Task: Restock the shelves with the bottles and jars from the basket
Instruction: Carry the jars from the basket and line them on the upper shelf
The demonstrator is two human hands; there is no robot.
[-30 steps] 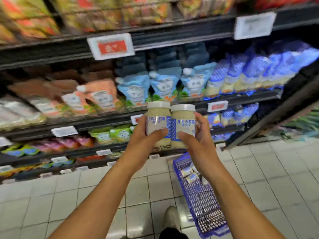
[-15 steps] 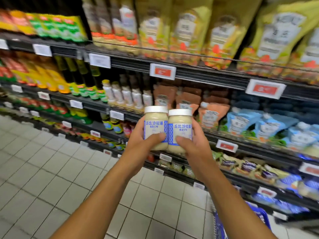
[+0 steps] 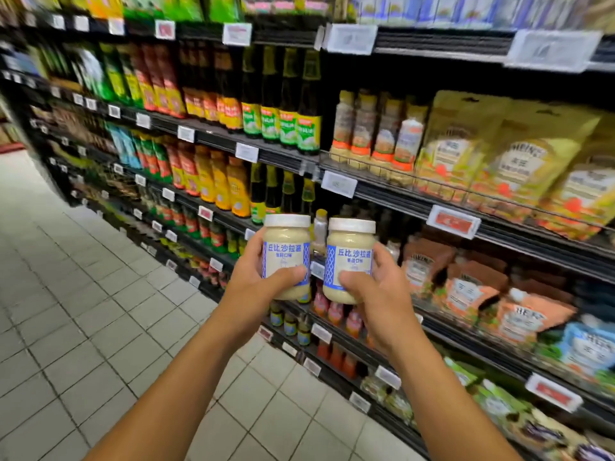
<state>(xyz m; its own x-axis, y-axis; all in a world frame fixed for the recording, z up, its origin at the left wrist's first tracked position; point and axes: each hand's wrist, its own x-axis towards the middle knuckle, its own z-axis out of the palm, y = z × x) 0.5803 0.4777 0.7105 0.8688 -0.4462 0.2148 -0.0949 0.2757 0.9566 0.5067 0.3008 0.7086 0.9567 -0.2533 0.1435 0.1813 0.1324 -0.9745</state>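
Hands, left and right, each grip one upright jar; risk: jars knock together, one slips near shelves.

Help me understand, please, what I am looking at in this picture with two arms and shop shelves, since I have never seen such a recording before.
There is no machine here. A person wears a wide-angle camera on the head, so the one view looks forward and down along their own bare arms. The left hand holds one jar and the right hand holds a second jar; both have white lids, blue-and-white labels and a pale creamy filling, and stand upright side by side. Behind them run supermarket shelves stocked with dark sauce bottles, yellow pouches and price tags. Below is a pale tiled floor. The basket from the task is not in view.
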